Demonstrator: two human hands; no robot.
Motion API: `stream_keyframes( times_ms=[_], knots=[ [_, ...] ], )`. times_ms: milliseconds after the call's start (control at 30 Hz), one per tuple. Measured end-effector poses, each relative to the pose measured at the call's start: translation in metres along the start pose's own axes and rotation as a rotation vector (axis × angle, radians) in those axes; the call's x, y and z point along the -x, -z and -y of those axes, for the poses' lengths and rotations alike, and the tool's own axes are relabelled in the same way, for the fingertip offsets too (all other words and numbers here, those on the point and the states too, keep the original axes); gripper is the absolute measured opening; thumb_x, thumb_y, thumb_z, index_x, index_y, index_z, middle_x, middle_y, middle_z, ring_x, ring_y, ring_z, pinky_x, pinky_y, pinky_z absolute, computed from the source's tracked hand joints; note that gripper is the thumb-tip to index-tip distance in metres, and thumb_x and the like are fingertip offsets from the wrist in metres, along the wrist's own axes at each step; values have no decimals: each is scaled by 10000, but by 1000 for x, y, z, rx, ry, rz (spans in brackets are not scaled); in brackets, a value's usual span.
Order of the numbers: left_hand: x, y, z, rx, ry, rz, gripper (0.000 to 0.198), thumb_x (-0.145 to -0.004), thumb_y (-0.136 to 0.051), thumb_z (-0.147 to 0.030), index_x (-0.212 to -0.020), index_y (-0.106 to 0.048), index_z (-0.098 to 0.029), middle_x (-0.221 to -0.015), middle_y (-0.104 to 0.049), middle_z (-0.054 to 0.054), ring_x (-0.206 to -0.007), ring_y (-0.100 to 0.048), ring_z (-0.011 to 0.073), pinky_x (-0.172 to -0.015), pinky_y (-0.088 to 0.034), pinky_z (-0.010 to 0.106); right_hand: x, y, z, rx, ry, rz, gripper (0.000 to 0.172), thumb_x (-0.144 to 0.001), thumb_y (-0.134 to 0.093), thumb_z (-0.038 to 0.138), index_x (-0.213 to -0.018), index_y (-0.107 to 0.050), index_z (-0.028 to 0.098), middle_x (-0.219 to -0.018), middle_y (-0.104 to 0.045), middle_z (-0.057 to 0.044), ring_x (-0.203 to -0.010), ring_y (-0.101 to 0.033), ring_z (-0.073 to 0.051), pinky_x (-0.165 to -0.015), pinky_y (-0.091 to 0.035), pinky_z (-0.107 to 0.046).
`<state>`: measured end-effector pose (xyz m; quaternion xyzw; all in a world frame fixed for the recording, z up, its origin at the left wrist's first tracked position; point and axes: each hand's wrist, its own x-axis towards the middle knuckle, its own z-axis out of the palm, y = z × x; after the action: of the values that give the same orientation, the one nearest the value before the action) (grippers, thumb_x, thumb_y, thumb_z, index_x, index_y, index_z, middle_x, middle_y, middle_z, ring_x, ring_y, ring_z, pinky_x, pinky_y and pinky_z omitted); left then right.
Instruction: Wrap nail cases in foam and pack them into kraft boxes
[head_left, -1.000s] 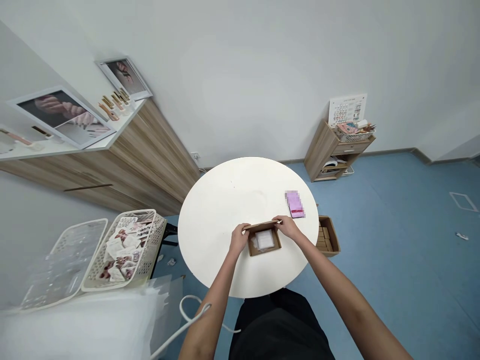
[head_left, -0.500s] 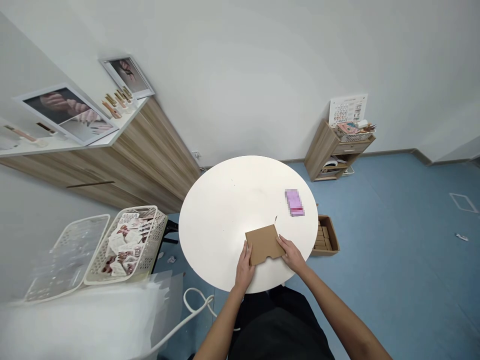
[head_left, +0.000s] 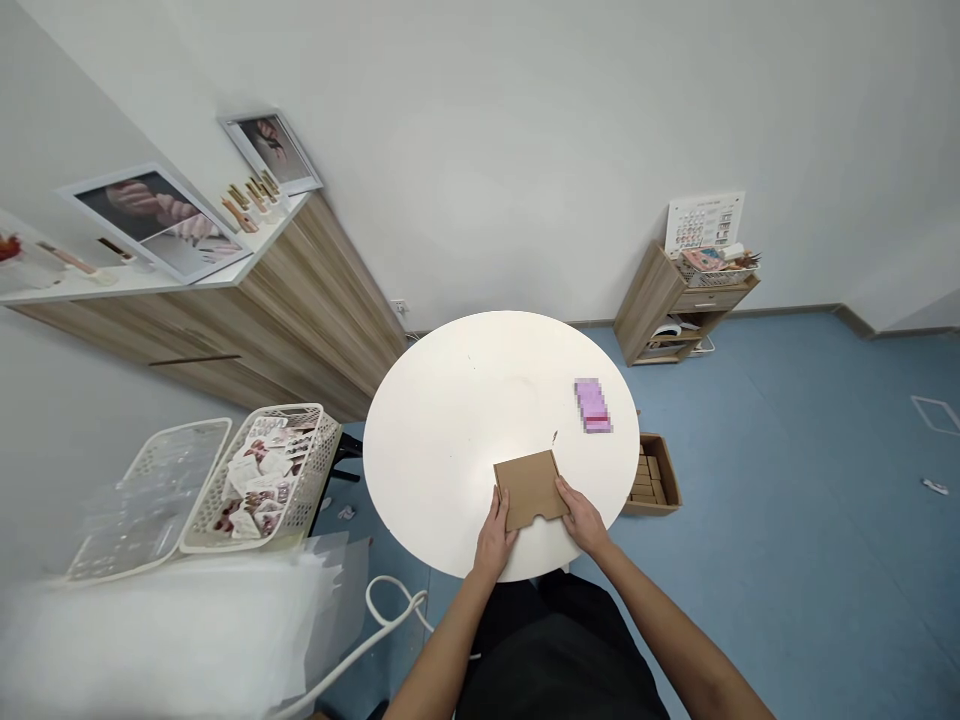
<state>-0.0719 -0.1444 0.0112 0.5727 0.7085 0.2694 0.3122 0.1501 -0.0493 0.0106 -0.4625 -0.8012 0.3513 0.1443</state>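
Closed kraft cardboard box point(head_left: 529, 488) held over the near part of a round white worktop point(head_left: 442, 440); whether it rested on the surface could not be told. The left hand point(head_left: 495, 540) and right hand point(head_left: 583, 520) flanked the box in a narrow grip, with the fingers of each against its opposite side edges. The lid lay flat and shut, with a small notch at its near edge, and no contents showed. Closing of this box appeared complete, as far as could be seen. A blurred pink packet with a red band point(head_left: 593, 405) lay apart on the worktop, beyond the right hand, with a small sliver of debris point(head_left: 555, 437) just beyond the box. Past the worktop's right edge, an open cardboard carton point(head_left: 656, 478) stood on the blue floor point(head_left: 787, 520), holding stacked small kraft boxes point(head_left: 643, 478). To the left stood a white plastic basket point(head_left: 326, 430) filled with printed packets, beside a clear plastic tray point(head_left: 150, 495). Along the left wall ran a wood-grain cabinet point(head_left: 322, 300), its white top point(head_left: 172, 283) bearing framed photographs of hands point(head_left: 157, 222) and small display items. A small wooden shelf unit point(head_left: 652, 305) stood against the far wall, with a chart of colour samples point(head_left: 703, 225) propped on it. A white cable point(head_left: 382, 605) looped across the floor at lower left.
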Motion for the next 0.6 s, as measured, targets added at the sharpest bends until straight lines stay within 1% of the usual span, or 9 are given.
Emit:
stream_keyframes(
  times_ms=[67,167,233,333,433,500,600],
  knots=[
    [-1,2,-4,66,50,-8,764,-838,-500,-146,-1529,-200,-275,-1612,-177,71,-1444,-270,235,-1076,-422,369,-3,3,4,-22,-33,15,796,-744,-432,66,-1507,-305,253,-1519,-401,-33,-1384,-394,-209,-1138,-367,-425],
    [-5,11,-15,154,104,-87,665,-862,-502,-192,-1495,-315,-273,-1559,-335,51,-1434,-298,225,-1110,-386,383,-7,11,17,-62,-55,-2,728,-781,-427,103,-1491,-347,239,-1494,-439,-40,-1370,-417,-209,-1136,-369,-416],
    [-8,23,-25,205,133,-145,597,-883,-500,-236,-1467,-379,-264,-1511,-420,51,-1400,-373,224,-1096,-404,375,-12,21,29,-93,-56,-33,669,-827,-413,144,-1485,-359,252,-1475,-466,-36,-1346,-449,-207,-1117,-388,-411],
    [-16,47,-41,248,186,-181,514,-935,-446,-304,-1446,-420,-253,-1432,-521,60,-1278,-529,214,-1008,-476,334,-20,39,50,-137,-70,-50,569,-914,-378,247,-1481,-359,284,-1421,-528,-29,-1281,-517,-215,-1054,-433,-393],
    [-25,70,-52,216,249,-176,468,-970,-380,-358,-1410,-474,-232,-1337,-607,71,-1189,-595,231,-927,-508,336,-31,56,65,-146,-124,-28,502,-968,-327,350,-1463,-391,294,-1263,-649,-38,-1144,-611,-238,-947,-475,-373],
    [-34,83,-57,160,279,-145,446,-974,-357,-348,-1365,-525,-214,-1293,-637,77,-1174,-601,245,-926,-495,350,-41,64,70,-122,-174,-8,483,-978,-307,379,-1428,-451,278,-1155,-697,-51,-1073,-641,-252,-902,-475,-361],
    [-50,97,-60,55,292,-53,422,-971,-345,-322,-1312,-561,-196,-1288,-637,93,-1194,-581,254,-961,-454,359,-60,73,73,-102,-215,16,453,-969,-338,379,-1362,-531,263,-1127,-703,-66,-1096,-628,-263,-914,-449,-350]
  ],
)
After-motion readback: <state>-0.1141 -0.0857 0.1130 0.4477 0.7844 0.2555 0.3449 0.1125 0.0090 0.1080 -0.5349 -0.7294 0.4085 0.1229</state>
